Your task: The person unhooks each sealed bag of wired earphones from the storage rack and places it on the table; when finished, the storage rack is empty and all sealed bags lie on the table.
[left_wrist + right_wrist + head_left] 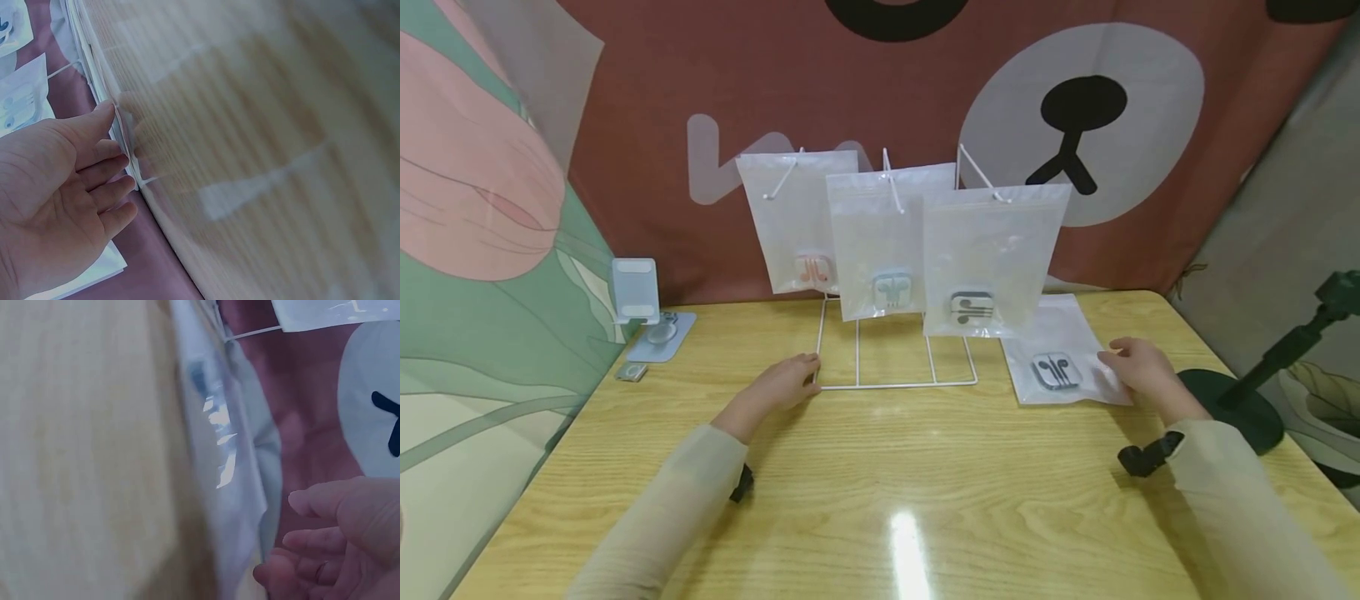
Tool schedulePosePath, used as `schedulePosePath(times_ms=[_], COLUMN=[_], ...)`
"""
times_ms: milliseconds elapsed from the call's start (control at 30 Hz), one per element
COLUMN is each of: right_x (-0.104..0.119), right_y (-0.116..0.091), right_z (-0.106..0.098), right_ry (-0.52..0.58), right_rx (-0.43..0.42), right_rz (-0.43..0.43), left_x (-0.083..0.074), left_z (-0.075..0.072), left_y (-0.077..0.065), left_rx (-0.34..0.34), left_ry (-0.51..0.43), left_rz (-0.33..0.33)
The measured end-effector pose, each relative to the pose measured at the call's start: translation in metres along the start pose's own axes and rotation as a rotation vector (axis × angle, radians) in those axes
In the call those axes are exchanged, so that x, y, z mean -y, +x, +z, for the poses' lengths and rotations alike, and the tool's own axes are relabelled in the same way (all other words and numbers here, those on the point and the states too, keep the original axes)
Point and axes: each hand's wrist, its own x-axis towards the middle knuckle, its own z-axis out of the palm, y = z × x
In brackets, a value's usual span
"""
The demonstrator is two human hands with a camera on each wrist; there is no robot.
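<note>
A white wire rack [895, 386] stands on the table with three clear zip bags hanging from its hooks. The left bag [775, 217] holds pink earphones in a case, the middle bag [868, 242] pale blue ones, and the right bag [1000, 250] black ones. My left hand [782, 383] touches the front left corner of the rack's base with loosely bent fingers. On the table at the right lies another clear bag [1030, 390] with dark earphones in a case [1056, 371]. My right hand [1142, 371] is at that bag's right edge, thumb and fingers apart in the right wrist view.
At the back left are a pale blue folding stand [636, 287] and a small flat object [631, 372]. A dark green stand with a round base [1247, 408] stands at the right edge. A printed cloth [662, 233] hangs behind the wooden table [925, 467].
</note>
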Motion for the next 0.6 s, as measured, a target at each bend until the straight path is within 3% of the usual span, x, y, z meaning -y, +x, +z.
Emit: schedulePosePath(times_ms=[100, 367, 600], right_x=[0.011, 0.049, 0.083], right_y=[-0.003, -0.003, -0.007], right_z=[-0.006, -0.02, -0.017], right_ry=[0.011, 0.128, 0.279], right_rx=[-0.035, -0.132, -0.158], right_rz=[-0.057, -0.245, -0.334], left_x=[-0.006, -0.006, -0.007], left_z=[-0.003, -0.002, -0.002], left_y=[-0.003, -0.003, -0.003], left_rx=[0.012, 0.012, 0.017], left_ry=[0.01, 0.021, 0.005], left_rz=[-0.021, -0.025, -0.03])
